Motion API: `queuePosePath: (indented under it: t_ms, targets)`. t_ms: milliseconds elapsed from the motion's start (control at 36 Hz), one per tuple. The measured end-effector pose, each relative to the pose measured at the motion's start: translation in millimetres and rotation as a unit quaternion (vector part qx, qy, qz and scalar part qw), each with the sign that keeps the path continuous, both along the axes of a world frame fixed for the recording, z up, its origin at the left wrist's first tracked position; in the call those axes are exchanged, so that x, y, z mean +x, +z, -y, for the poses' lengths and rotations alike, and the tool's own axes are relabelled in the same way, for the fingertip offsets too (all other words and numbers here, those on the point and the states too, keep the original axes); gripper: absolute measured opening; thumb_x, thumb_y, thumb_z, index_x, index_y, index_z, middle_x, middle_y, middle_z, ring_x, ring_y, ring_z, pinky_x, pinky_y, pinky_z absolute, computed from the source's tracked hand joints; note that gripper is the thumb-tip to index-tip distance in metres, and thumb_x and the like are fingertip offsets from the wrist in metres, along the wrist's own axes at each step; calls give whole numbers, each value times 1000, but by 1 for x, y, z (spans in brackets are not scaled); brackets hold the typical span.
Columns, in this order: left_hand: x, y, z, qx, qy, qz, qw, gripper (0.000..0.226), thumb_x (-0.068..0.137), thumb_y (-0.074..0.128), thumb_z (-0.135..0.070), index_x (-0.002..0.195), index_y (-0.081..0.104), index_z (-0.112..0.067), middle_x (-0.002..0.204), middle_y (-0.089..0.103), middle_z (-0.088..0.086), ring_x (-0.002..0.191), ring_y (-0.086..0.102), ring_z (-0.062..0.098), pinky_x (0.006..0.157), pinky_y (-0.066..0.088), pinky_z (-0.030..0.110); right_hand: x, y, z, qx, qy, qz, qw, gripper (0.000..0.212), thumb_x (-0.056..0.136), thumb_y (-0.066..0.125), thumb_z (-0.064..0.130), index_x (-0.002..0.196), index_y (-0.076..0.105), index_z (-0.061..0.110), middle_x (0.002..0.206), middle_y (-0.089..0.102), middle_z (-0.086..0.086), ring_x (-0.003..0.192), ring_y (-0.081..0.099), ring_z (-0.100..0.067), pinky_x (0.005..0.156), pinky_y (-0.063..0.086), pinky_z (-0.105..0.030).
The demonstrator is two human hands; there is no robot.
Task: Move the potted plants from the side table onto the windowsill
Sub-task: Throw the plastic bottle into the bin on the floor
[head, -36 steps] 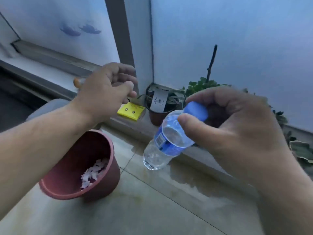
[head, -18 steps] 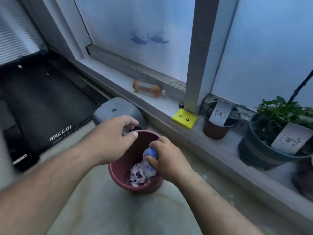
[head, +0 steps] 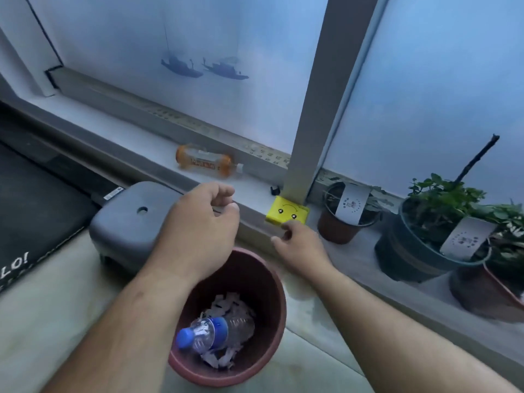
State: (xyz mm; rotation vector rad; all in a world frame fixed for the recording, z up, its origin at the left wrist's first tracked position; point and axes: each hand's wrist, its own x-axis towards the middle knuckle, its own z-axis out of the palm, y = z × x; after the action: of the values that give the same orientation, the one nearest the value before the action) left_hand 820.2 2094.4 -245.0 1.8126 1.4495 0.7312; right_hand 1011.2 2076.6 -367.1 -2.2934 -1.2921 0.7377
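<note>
Frosted glass (head: 198, 80) fills the upper view, split by a grey window post (head: 320, 109). Since the earlier frames the view has pulled back and up, so more of the windowsill (head: 141, 143) shows.

Change from earlier: the clear water bottle (head: 218, 333), blue cap toward the left, now lies on its side on white paper shreds (head: 226, 304) inside the red-brown bin (head: 272, 293) on the floor. Half a second ago the right hand gripped it by the cap inside the bin; now that hand is out and holds nothing.

The left hand (head: 198, 231) hangs over the far rim of the bin, fingers loosely curled, gripping nothing. The right hand (head: 300, 245) is beside the windowsill edge, just below the yellow block (head: 286, 214), fingers loosely bent and empty.

Potted plants stand on the windowsill right of the post: a dark pot with green foliage (head: 419, 251), a small brown pot (head: 343, 222), each with a white tag, and a third pot (head: 493, 290) cut by the frame edge.

Other items: a grey stool (head: 124, 222) left of the bin, touching the left forearm in view; a black mat (head: 34, 194) at far left; an orange bottle (head: 207, 161) lying on the windowsill.
</note>
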Motion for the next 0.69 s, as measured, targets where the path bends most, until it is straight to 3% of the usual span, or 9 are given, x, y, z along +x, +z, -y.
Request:
queuePosePath:
  t_ms: [56,111,139,194,250,361,472,556,694]
  targets:
    - [-1,-5,-8,0,-2,-3,1000,23,95,60,-29,117,64,-31,107,66,-19,99,62,5,77,40,11,13,-6,-23,-8,-132,-79,988,42,91,64,35,126,62,11,120,69,-8,113,64,-31,95,49,-37]
    - [1,-5,-12,5,0,0,1000,22,95,60,-29,116,63,-31,107,65,-19,96,60,4,68,35,3,24,-15,-40,-5,-254,-184,950,21,90,64,30,98,63,10,106,64,-12,94,64,-32,92,56,-45]
    - [-1,-6,-14,7,1,11,1000,22,95,60,-29,117,63,-30,106,65,-18,96,60,4,68,34,2,27,-22,-46,-4,-301,-236,924,19,91,64,28,97,63,10,105,61,-13,90,63,-32,90,59,-47]
    - [-3,-6,-18,10,4,26,1000,24,95,60,-29,119,64,-29,106,66,-17,96,60,3,68,35,4,30,-34,-55,-15,-358,-300,884,37,93,63,28,123,62,9,114,57,-12,96,64,-32,83,61,-46]
    - [-7,-7,-21,11,11,32,999,25,95,60,-29,120,65,-29,107,66,-17,97,59,0,66,36,4,32,-45,-59,-12,-387,-316,866,51,93,65,30,138,56,8,116,54,-11,96,62,-31,82,59,-47]
    - [-12,-12,-23,6,23,42,999,24,95,59,-28,118,66,-28,104,67,-17,96,61,-2,68,38,4,40,-58,-65,16,-438,-368,820,52,92,70,33,135,55,9,110,56,-9,94,64,-30,87,56,-50]
    - [-16,-15,-24,1,24,40,999,21,95,59,-28,114,66,-30,100,67,-17,93,62,-4,68,40,5,49,-66,-68,53,-467,-436,767,46,94,70,28,136,55,13,120,67,-12,95,69,-29,63,52,-42]
    - [-13,-16,-27,-6,35,59,998,20,94,60,-27,113,67,-29,100,69,-14,96,67,4,80,52,19,51,-68,-67,70,-467,-459,753,46,98,66,24,140,52,12,134,65,-14,118,66,-31,73,51,-42]
    - [-4,-19,-27,-15,35,64,997,20,94,59,-28,112,67,-29,100,71,-13,96,69,6,84,57,27,43,-63,-68,62,-452,-463,760,42,88,80,24,118,54,11,121,63,-13,115,66,-32,76,57,-44]
